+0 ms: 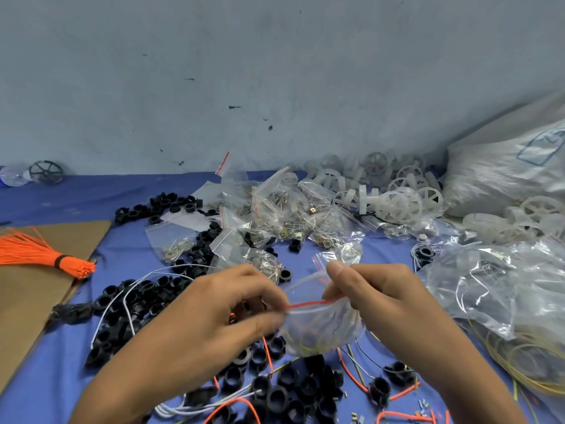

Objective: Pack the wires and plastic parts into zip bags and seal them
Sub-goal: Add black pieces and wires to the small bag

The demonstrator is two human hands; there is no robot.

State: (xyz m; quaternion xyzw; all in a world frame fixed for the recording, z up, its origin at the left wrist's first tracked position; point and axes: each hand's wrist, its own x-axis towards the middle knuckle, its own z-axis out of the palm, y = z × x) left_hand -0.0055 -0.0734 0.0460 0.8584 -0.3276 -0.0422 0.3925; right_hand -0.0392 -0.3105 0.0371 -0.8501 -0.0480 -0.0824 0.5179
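Observation:
A small clear zip bag (321, 328) with a red strip along its mouth hangs above the blue table, with yellowish wires and small parts inside. My left hand (220, 313) pinches the left end of the bag's mouth; its fingertips are blurred. My right hand (376, 289) pinches the right end of the mouth between thumb and fingers. Black plastic rings (293, 390) and loose orange, white and yellow wires (351, 371) lie scattered under the bag.
A bundle of orange wires (39, 252) lies on brown cardboard (33, 295) at left. Filled zip bags (275, 215) pile up in the middle, white plastic wheels (397, 194) behind them. Large clear plastic bags (495, 289) and a white sack (501, 169) are at right.

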